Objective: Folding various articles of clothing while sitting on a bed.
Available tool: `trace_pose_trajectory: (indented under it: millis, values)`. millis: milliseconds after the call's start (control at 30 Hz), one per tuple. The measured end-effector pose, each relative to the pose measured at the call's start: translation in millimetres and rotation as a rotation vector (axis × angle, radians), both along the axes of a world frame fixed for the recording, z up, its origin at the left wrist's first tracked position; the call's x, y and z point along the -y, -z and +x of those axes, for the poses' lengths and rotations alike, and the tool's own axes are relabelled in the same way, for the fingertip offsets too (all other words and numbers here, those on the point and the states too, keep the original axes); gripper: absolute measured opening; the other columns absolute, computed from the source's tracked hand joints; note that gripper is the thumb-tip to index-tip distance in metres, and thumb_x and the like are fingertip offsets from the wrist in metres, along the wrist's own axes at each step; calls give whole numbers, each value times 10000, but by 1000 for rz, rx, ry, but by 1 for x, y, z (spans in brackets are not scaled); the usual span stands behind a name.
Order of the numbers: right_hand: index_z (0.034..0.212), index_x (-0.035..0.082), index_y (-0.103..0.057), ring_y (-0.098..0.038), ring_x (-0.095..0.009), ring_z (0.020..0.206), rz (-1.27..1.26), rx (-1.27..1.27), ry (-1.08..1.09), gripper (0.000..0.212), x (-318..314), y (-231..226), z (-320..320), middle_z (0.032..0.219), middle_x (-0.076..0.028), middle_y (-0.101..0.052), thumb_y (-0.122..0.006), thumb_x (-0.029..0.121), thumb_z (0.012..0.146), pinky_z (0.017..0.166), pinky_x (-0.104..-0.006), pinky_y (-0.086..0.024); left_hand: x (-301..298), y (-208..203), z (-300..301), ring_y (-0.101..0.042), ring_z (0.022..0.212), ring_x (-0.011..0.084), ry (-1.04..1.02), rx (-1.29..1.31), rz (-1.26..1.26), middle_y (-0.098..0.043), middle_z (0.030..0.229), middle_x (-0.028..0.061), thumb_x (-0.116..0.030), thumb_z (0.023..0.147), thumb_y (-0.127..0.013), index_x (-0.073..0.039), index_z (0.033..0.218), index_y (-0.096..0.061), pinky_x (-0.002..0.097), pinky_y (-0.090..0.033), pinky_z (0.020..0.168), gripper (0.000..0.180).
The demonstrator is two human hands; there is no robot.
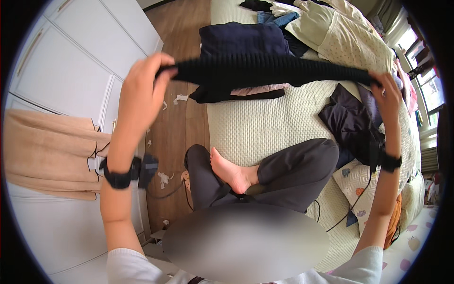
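Black garment [265,70], stretched above the bed [265,125] from the left hand [144,78], which grips one end past the bed's left edge, to the right hand [388,92], which pinches the other toward the right edge. Navy cloth [241,39] lies beyond the garment, by the left edge.

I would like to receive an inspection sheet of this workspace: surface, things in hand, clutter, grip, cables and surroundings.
Surface: pale quilted bed cover, clothes along its far part and right side.
Things in hand: black ribbed garment, held out sideways, slightly blurred.
Clutter: navy garment and black shiny garment on the bed; pale scraps on the wooden floor.
Left grip: left hand closed on one end.
Right grip: right hand closed on the other.
Cables: thin dark cable below the right wrist; another near the left.
Surroundings: white cabinet, beige cloth at left; window at right.
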State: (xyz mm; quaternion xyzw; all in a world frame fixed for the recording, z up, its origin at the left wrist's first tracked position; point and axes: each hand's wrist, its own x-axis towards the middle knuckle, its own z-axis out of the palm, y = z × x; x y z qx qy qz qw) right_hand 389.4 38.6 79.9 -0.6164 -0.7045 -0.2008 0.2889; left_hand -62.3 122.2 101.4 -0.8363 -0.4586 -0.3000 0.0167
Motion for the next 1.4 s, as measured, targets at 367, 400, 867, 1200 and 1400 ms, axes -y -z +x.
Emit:
trace_pose_trajectory:
  millis: [367,400,867,1200,1400]
  values:
    - [801,24,-605,-514,-267,948,-581,-222,-259,279,109,174,-56,1004,-87,-548,-655,31,526,806,-358,-432,108,207,-34,-531,845,203,399,-239,-362,-603,887,22,-65,638,-625,-62,780,-588,354,-409,799,146]
    - [801,23,-603,-513,-265,951,-569,-206,-256,268,112,178,-58,1012,-86,-552,-651,29,537,807,-359,-431,111,216,-33,-531,845,203,404,-238,-375,-603,887,22,-65,638,-625,-62,780,-588,354,-409,799,146]
    - [800,11,-602,-543,-192,556,-545,-449,-5,141,79,174,-37,650,-93,-550,-584,42,664,547,-277,-436,76,212,-17,-544,728,274,303,-57,-473,-577,727,90,-121,670,-611,-81,760,-575,360,-420,686,104]
    - [1023,-52,-513,-566,-369,890,-813,-370,326,519,-54,263,-22,903,-266,-583,-626,318,676,779,-413,-445,-15,295,43,-506,967,340,-106,-8,-294,-491,1090,179,-157,735,-580,-56,1154,-420,409,-429,785,460]
    - [810,-133,-581,-595,-345,816,-1111,-669,461,568,-50,295,-53,854,-266,-591,-681,377,582,728,-365,-468,30,326,58,-397,1122,394,-199,-62,-645,-379,1229,260,-206,764,-577,-186,1193,-448,428,-363,913,448]
